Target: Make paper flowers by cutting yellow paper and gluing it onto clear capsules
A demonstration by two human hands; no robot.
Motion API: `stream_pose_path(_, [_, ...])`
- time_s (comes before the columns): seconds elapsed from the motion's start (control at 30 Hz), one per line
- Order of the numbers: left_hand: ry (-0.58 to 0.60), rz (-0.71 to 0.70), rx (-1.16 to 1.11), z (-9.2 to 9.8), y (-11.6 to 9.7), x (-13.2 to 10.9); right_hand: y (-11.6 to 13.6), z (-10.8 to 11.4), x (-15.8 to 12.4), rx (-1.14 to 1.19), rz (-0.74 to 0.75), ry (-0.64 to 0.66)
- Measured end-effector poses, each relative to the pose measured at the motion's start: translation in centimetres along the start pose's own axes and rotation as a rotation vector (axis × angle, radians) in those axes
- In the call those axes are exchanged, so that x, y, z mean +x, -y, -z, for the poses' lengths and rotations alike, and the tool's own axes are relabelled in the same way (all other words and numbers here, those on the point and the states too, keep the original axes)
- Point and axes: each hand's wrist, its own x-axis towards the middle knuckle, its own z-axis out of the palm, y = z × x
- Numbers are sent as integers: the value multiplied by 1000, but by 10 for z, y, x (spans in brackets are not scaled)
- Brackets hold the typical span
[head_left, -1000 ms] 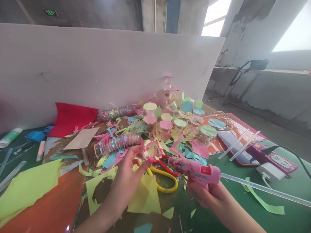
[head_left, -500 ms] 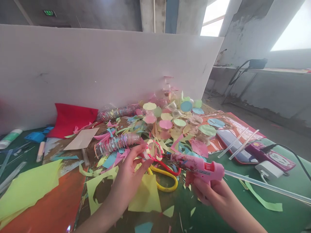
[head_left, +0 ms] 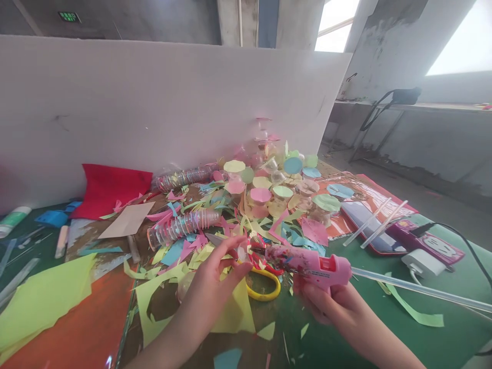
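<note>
My left hand pinches a small clear plastic cup with red and white pieces around its far side; the fingers hide part of it. My right hand grips a pink hot glue gun, nozzle pointing left at the cup. Whether the tip touches the cup I cannot tell. From the gun's back a long clear glue stick sticks out. Just below the cup lie scissors with yellow and red handles, partly hidden. Yellow paper lies under my left hand.
Beyond my hands stand small clear cups topped with coloured paper discs. Stacked cups lie left among paper scraps. At right are a phone, loose glue sticks, a purple power strip and a white plug. A white board stands behind.
The cup in my left hand has turned, so its red and white rim no longer faces me. The glue gun has shifted slightly left, nearer my left fingers. The view has shifted a little.
</note>
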Motion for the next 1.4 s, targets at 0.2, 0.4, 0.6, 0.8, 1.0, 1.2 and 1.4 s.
stream_pose_path(0.2, [8,16,13,-1,1,0,2,0,1,-7,-24,38])
stream_pose_path(0.4, [21,20,2,-1,-2,-1,1,1,2,-46,-6,60])
stream_pose_path(0.6, [16,15,-1,0,0,-1,3,1,0,-81,-5,10])
stream_pose_path(0.8, [3,13,5,-1,-5,-2,-2,-1,2,-6,-6,32])
stream_pose_path(1.0, [11,-17,-8,-1,-7,-2,-4,2,3,-36,35,3])
stream_pose_path(1.2, [21,2,-98,-2,-5,-1,-2,3,4,-12,41,-8])
stream_pose_path(1.4, [30,-52,-214,-4,-3,0,-2,6,7,-43,101,-52])
